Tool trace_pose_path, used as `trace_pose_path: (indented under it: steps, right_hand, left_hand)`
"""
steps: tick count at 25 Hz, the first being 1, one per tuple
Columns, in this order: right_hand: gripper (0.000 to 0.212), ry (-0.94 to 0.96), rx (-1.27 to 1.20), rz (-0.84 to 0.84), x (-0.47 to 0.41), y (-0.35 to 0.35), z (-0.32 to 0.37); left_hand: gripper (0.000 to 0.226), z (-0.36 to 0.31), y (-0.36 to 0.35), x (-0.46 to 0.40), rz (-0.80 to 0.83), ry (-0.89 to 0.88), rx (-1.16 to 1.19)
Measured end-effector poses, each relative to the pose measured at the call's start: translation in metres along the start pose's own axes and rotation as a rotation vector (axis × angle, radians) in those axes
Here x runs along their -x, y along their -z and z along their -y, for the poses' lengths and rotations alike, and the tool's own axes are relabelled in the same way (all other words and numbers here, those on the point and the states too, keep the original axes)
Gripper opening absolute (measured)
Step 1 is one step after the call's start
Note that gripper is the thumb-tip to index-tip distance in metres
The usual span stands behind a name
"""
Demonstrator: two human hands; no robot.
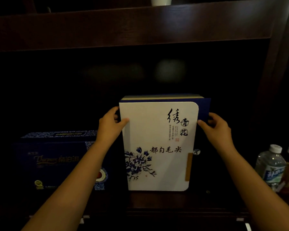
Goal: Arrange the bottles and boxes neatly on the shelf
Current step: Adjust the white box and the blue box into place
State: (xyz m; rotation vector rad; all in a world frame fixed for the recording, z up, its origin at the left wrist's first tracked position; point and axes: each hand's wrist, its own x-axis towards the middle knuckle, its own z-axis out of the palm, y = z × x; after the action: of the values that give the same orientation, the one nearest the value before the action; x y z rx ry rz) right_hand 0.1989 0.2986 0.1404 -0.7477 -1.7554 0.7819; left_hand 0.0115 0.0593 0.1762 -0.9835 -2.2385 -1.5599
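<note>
White box (158, 145) stands upright on the shelf (157, 200); my left hand (111, 125) and right hand (218, 125) clasp its upper sides.

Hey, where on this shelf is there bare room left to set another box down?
The clearest bare patch is the strip of shelf between the white box, held upright by the left hand and right hand, and the water bottle. Left of it the dark blue box sits close, so little room there. The right end is crowded with bottles.
</note>
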Motion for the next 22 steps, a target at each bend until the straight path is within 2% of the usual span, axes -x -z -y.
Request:
trace_pose_path:
  steps: [6, 22]
  right_hand:
    - [0.047, 0.043, 0.048, -0.077, -0.003, -0.005, 0.003]
    - [0.049, 0.053, 0.084, -0.096, 0.013, 0.003, 0.01]
  left_hand:
    - [0.042, 0.003, -0.003, -0.003, -0.048, -0.083, 0.054]
    - [0.047, 0.008, 0.007, 0.001, -0.036, -0.096, 0.122]
